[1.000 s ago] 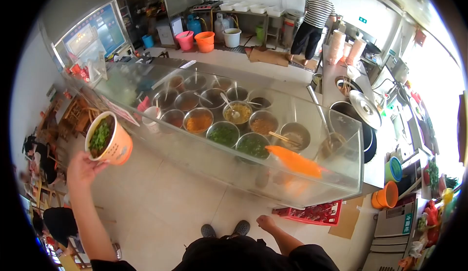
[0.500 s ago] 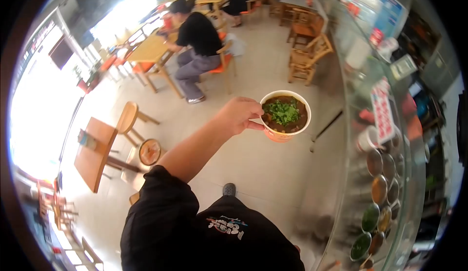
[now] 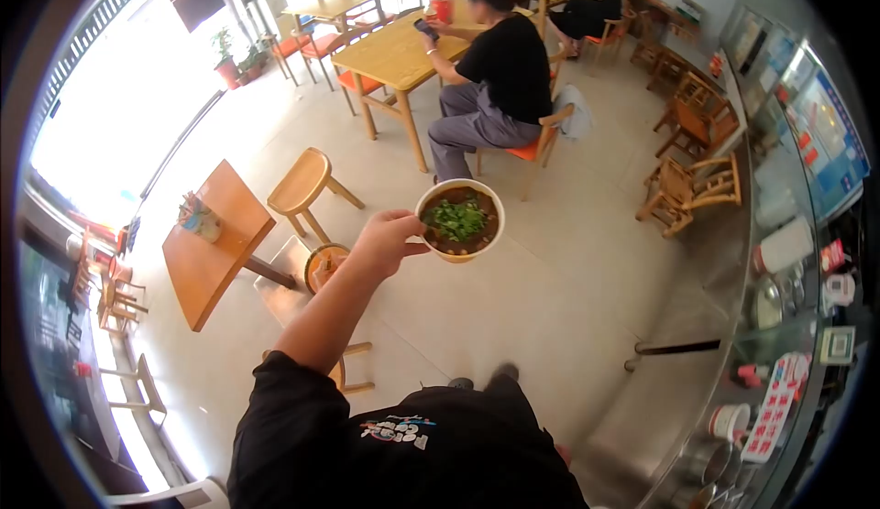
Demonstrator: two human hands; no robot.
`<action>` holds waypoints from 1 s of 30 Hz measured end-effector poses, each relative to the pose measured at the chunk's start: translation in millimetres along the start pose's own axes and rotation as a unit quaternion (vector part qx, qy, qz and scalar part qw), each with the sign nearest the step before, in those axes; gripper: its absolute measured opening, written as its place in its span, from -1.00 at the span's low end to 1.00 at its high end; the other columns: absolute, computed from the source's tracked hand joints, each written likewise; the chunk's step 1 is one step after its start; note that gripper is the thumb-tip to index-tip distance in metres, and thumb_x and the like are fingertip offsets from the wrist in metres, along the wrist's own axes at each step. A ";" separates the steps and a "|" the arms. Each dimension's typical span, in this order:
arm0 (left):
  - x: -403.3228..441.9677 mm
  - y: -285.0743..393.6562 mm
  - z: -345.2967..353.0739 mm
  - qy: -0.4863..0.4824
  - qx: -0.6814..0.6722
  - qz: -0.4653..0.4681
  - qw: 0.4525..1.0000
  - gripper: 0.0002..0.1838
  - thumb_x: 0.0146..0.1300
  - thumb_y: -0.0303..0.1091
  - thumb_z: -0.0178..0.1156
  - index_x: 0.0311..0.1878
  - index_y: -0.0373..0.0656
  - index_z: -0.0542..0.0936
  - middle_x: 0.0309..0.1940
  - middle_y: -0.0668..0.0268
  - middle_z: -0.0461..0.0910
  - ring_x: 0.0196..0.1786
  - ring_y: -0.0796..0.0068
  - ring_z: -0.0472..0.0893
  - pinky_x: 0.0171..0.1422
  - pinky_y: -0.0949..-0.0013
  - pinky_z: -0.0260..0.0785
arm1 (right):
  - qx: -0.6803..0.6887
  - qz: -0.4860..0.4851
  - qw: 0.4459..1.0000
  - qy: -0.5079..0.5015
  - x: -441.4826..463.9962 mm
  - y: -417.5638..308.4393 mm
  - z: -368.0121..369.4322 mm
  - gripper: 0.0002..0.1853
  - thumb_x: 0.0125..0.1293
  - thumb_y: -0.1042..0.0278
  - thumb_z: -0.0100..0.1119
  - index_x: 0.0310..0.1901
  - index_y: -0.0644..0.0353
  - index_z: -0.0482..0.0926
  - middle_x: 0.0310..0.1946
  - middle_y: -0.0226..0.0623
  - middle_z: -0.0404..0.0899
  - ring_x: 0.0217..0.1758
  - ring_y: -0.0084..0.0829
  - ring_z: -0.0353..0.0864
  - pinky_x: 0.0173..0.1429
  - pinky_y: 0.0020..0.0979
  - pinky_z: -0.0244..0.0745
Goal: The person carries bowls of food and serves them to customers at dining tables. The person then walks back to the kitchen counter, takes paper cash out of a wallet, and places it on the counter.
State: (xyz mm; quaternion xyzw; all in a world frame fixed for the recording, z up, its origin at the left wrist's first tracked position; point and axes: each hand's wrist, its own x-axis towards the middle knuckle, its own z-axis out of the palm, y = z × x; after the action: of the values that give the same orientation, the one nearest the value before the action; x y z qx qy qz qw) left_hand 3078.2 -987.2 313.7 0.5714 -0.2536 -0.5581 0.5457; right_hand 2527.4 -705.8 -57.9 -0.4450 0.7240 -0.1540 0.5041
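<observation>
My left hand [image 3: 385, 241] grips a round paper bowl [image 3: 461, 258] by its left rim, thumb and fingers pinched on the edge. Dark brown soup or stew fills the bowl, with chopped green herbs [image 3: 457, 220] heaped on top. It is held nearly level above the tiled floor, in front of my black shirt [image 3: 403, 463]. Of my right hand [image 3: 563, 456] only a sliver of skin shows beside my right side; its fingers are hidden.
Ahead, a seated person [image 3: 504, 69] holds a phone at a yellow wooden table [image 3: 390, 55]. To my left are a small wooden table [image 3: 220, 243] and a stool [image 3: 302, 182]. A glass-fronted counter [image 3: 733, 362] runs along my right, with small wooden chairs [image 3: 687, 193] beyond.
My view has turned and moved forward, so the seated person and tables appear nearer and further right. The bowl stays in my left hand. Most counter pots have left the view.
</observation>
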 end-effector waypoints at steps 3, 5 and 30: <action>53.4 15.3 -31.4 0.051 -0.013 0.009 0.999 -0.77 0.08 -0.47 0.10 -0.24 -0.46 0.51 -0.28 0.15 0.49 -0.17 0.31 0.56 -0.04 0.24 0.55 | 0.067 0.029 0.996 -0.049 56.5 -68.3 -4.7 -0.75 0.17 0.36 -0.04 -0.64 0.20 0.40 -0.66 -0.23 0.39 -0.58 -0.30 0.48 -0.51 -0.28 0.34; 83.0 27.1 -49.1 0.112 -0.024 0.029 0.993 -0.88 0.12 -0.51 0.03 -0.39 -0.41 0.46 -0.41 0.23 0.41 -0.22 0.36 0.54 -0.02 0.24 0.58 | -0.080 -0.065 0.992 -0.076 106.0 -87.3 -8.9 -0.79 0.17 0.40 -0.06 -0.60 0.20 0.43 -0.63 -0.25 0.41 -0.59 -0.32 0.49 -0.52 -0.33 0.38; 697.3 133.3 -282.7 0.143 -0.174 0.073 0.971 -0.91 0.06 -0.53 0.05 -0.36 -0.34 0.47 -0.34 0.24 0.45 -0.21 0.40 0.50 0.01 0.17 0.51 | 0.029 0.176 0.973 0.146 347.3 -519.3 137.0 -0.88 0.21 0.40 0.04 -0.44 0.21 0.47 -0.61 -0.32 0.45 -0.58 -0.43 0.52 -0.58 -0.41 0.42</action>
State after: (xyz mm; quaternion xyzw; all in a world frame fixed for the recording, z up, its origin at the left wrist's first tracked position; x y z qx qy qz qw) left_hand 3552.5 -1554.6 121.1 0.5216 -0.1125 -0.4647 0.7066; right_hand 2866.9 -1241.6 24.0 -0.2686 0.8518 -0.1470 0.4251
